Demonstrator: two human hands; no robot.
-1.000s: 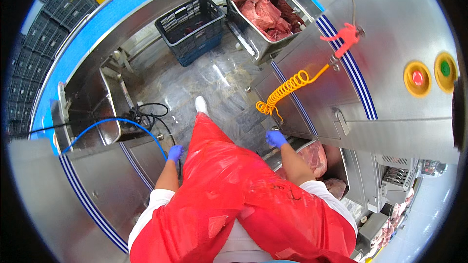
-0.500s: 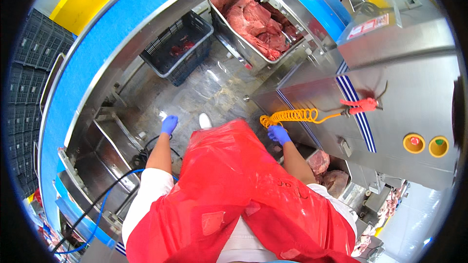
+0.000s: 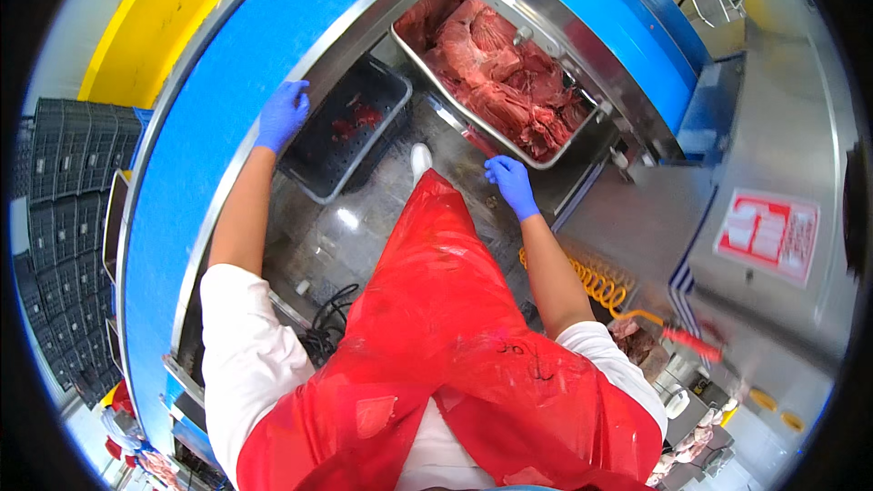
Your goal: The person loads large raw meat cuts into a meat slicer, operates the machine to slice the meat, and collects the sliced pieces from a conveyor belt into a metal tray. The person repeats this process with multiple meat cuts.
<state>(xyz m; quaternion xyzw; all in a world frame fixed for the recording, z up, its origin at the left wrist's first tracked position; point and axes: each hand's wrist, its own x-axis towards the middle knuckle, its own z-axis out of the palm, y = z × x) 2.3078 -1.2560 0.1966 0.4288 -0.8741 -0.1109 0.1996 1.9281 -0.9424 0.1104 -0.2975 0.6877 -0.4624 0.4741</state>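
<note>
In a blue glove, my left hand (image 3: 283,116) is over the metal edge of the blue conveyor belt (image 3: 186,141), beside a dark plastic crate (image 3: 400,102); its fingers are partly stretched and hold nothing I can see. My right hand (image 3: 512,185), gloved alike, reaches forward with fingers apart, just short of a steel tub (image 3: 498,141). That tub is heaped with large pieces of raw red meat (image 3: 496,59). A few red scraps (image 3: 356,120) lie in the crate.
A steel machine housing (image 3: 773,155) stands to the right. From it hangs a coiled yellow air hose (image 3: 596,282) with a red nozzle (image 3: 693,343). Black cables (image 3: 332,318) lie on the wet floor. Stacked dark crates (image 3: 68,218) line the far left.
I have moved forward, closer to the tub and crate. Both hands have risen ahead of me: the left to the conveyor's edge, the right away from the yellow hose towards the tub.
</note>
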